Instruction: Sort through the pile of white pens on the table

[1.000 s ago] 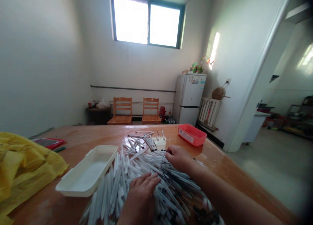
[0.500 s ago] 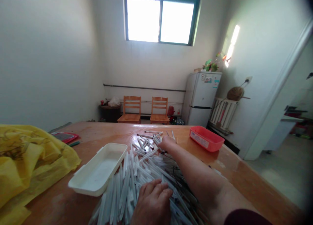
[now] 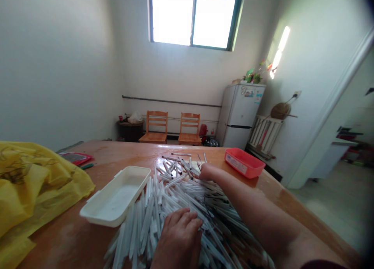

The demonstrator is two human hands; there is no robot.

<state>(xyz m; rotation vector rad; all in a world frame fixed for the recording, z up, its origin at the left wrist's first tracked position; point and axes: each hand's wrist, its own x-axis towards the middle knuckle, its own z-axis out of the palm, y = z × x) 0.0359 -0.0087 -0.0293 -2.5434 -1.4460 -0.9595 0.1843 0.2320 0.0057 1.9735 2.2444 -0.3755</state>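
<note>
A wide heap of slim white and translucent tubes (image 3: 152, 210) covers the near middle of the table. Shorter pieces with dark ends (image 3: 172, 167) lie loosely at its far side. My left hand (image 3: 179, 238) rests low on the heap, back upward, its fingers bent and close together; what they hold, if anything, is hidden beneath. My right hand (image 3: 207, 171) reaches to the heap's far edge and touches the pieces there. Its fingers point down and are mostly hidden, so their grip does not show. Darker thin sticks lie under my right forearm.
A cream plastic tray (image 3: 117, 199) stands left of the heap, and a red plastic basket (image 3: 244, 163) far right. Yellow sheeting (image 3: 37, 191) covers the table's left side, beside a red-edged flat item (image 3: 76, 158). Two wooden chairs (image 3: 157, 124) and a fridge (image 3: 242, 109) stand beyond.
My right hand has shifted slightly right along the far edge of the heap. My left hand stays on the heap with little change. The whole view has tilted a little.
</note>
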